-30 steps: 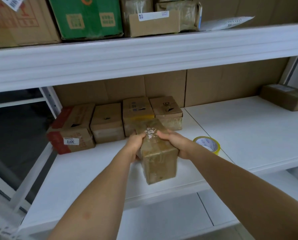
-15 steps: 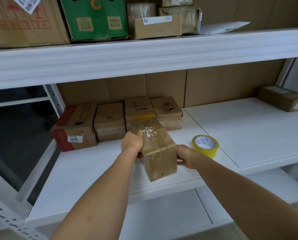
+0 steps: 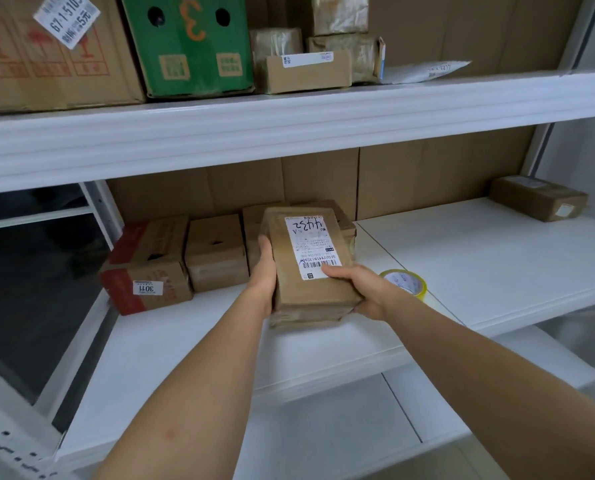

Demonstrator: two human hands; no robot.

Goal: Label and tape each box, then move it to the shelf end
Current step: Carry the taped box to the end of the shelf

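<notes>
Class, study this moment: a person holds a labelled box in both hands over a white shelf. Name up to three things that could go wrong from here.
1. The box is gripped only at its sides by the left hand and right hand; it might slip onto the shelf.
2. The right thumb rests on the label, so it could smudge or lift it.
3. The tape roll sits near the shelf's front edge beside the right wrist; a careless move could knock it off.

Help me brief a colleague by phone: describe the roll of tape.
On the white middle shelf, look just right of the box held by both hands. The tape roll lies flat near the front edge, the only round, yellow thing among brown cartons.
</notes>
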